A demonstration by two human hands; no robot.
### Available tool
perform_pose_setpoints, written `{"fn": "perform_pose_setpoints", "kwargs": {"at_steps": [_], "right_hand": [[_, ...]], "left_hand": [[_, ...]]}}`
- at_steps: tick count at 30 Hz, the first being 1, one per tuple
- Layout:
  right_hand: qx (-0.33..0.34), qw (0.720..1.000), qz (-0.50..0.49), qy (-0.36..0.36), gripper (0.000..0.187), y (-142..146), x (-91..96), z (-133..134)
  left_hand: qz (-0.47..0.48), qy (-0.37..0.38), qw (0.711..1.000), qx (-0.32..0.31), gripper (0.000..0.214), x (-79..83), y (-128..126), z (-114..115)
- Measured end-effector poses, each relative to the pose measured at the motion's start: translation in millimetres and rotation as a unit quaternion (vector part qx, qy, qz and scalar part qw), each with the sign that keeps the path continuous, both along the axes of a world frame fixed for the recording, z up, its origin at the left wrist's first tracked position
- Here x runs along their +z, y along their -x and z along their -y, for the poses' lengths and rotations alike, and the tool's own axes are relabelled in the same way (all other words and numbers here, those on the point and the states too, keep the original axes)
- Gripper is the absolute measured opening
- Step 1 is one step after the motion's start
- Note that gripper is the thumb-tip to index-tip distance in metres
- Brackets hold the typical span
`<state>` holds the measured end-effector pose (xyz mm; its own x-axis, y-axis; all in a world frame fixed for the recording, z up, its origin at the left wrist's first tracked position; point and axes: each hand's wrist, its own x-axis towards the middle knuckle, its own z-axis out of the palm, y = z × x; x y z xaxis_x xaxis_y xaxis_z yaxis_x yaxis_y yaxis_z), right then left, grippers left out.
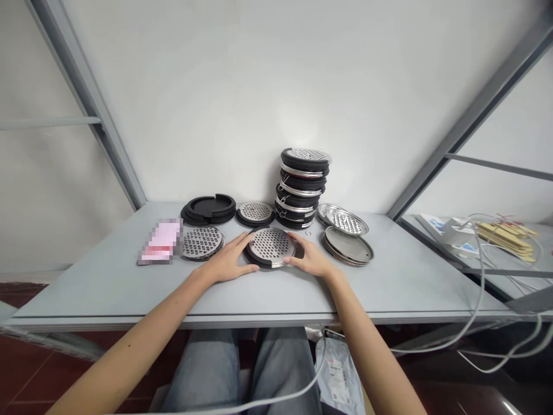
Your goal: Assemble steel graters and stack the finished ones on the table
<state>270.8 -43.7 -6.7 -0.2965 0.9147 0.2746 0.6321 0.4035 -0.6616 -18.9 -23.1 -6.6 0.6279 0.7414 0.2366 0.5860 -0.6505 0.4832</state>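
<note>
A round perforated metal disc like a grater plate (271,245), with a black rim around its left side, lies flat on the table in front of me. My left hand (231,259) curves around its left edge, thumb and fingers on the black rim. On the opposite side my right hand (310,256) grips the right edge, thumb at the front and index finger behind. Left of my left hand is a small pile of bare perforated discs (202,242). Just behind lies another rimmed disc (256,212). Near my right hand sits a pile of plain metal plates (348,245).
A tall stack of black-rimmed discs with wire rings (301,187) stands at the back. Black round trays (209,208) lie back left, beside a blurred pink item (162,242). Shiny metal discs (343,220) lie back right. A white cable (479,288) hangs at the right.
</note>
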Motion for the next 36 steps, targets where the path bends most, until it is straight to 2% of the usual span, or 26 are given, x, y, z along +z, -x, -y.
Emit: {"fn": "perform_pose_setpoints", "kwargs": {"at_steps": [6,12,19,25,33,36], "right_hand": [[0.004,1.0,0.005,-0.012,0.095,1.4,-2.2,-0.5],[0.016,1.0,-0.003,-0.022,0.089,2.5,-6.8,-3.6],[0.01,0.999,-0.003,-0.035,0.087,6.6,-9.1,-6.9],[0.014,0.999,-0.029,-0.033,0.086,6.5,-12.6,-8.3],[0.009,0.999,-0.014,-0.039,0.098,4.2,-12.6,-8.8],[0.023,0.999,-0.007,-0.035,0.097,4.4,-11.9,-8.2]], "left_hand": [[0.023,0.025,0.999,0.018,0.102,-1.3,0.9,-1.9],[0.026,0.051,0.997,0.048,0.105,0.5,-0.7,-2.1],[0.042,0.021,0.998,0.036,0.098,6.8,-5.2,0.2],[0.044,-0.004,0.999,0.025,0.091,4.5,-4.9,1.4],[0.036,-0.003,0.999,0.029,0.098,-2.3,-2.4,-3.3],[0.04,0.004,0.999,0.036,0.099,-2.8,-2.8,-4.0]]}}
